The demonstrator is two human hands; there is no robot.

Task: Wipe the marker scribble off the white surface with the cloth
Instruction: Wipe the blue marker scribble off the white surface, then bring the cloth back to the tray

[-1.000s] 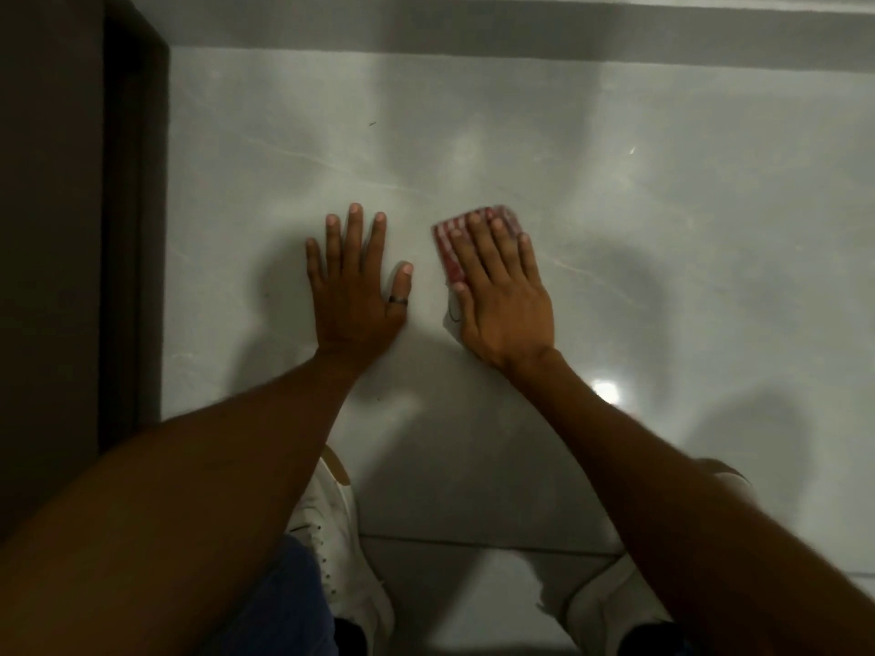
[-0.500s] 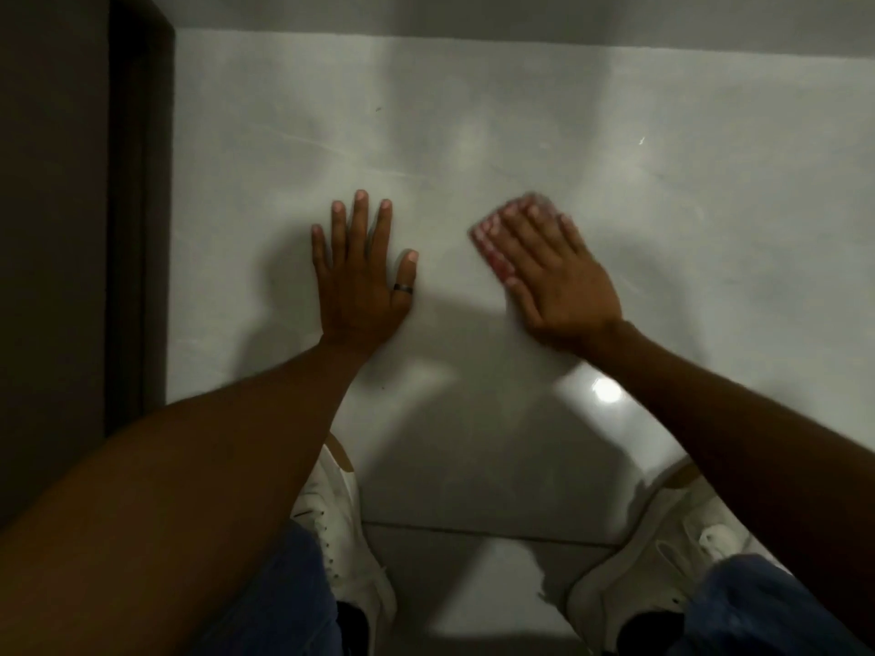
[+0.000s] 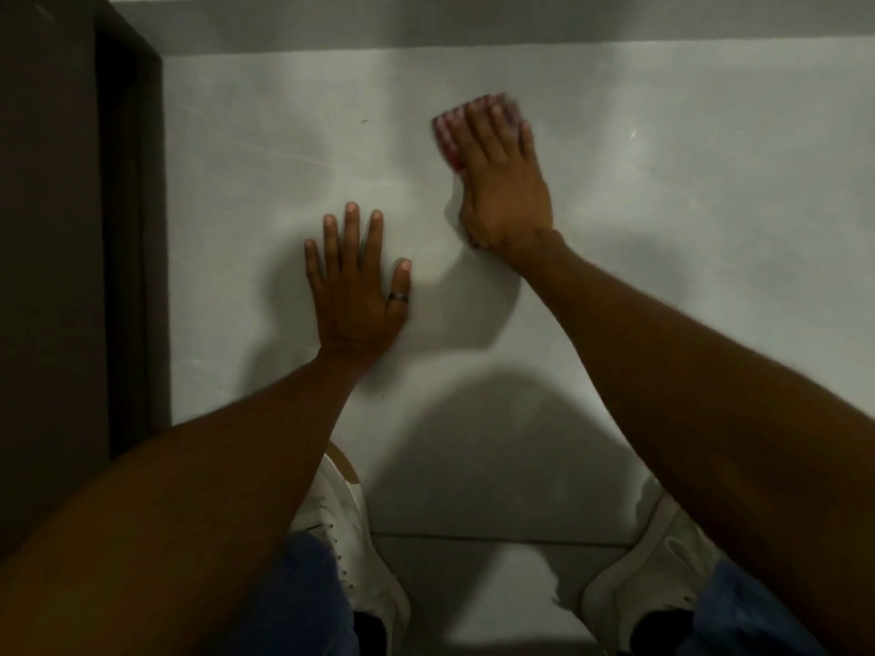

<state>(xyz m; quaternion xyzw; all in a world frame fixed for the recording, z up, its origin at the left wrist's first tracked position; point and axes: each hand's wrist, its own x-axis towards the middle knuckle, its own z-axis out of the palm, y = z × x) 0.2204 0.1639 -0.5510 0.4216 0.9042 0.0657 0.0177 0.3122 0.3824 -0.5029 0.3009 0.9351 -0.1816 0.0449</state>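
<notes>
My right hand (image 3: pixel 504 182) lies flat on a red-and-white checked cloth (image 3: pixel 445 134), pressing it onto the white floor tile (image 3: pixel 663 229). Only the cloth's left and far edges show past my fingers, and they are blurred by motion. My left hand (image 3: pixel 355 291), with a dark ring on the thumb, rests flat with fingers spread on the tile, nearer to me and left of the cloth. A tiny dark mark (image 3: pixel 364 121) sits on the tile to the left of the cloth. I cannot make out any scribble under the hand.
A dark brown door frame (image 3: pixel 128 229) runs along the left edge of the tile. A grey band (image 3: pixel 473 26) borders the far side. My two white shoes (image 3: pixel 350 537) (image 3: pixel 639 570) stand at the near tile joint.
My right hand has slid the cloth away from me and slightly right across the tile. My left hand stays planted in the same spot on the tile.
</notes>
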